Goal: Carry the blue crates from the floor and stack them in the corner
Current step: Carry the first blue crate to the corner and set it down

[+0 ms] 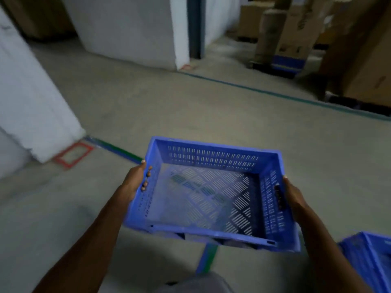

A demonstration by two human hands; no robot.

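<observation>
Head view: a perforated blue plastic crate (211, 195) held level above the grey concrete floor (211, 115).
Left hand (136, 179): fingers curled through the crate's left handle slot.
Right hand (293, 196): gripping the right wall.
Second blue crate (368, 259): on the floor, lower right.

You have one view only, a wide-angle camera on your head. It looks forward and steeply down past your forearms, so the crate (211, 193) held between your left hand (135, 180) and right hand (294, 195) fills the near lower middle. Beyond it the floor (190, 106) runs away to white walls (127, 28) and blurred cardboard boxes (296, 34) far off.
</observation>
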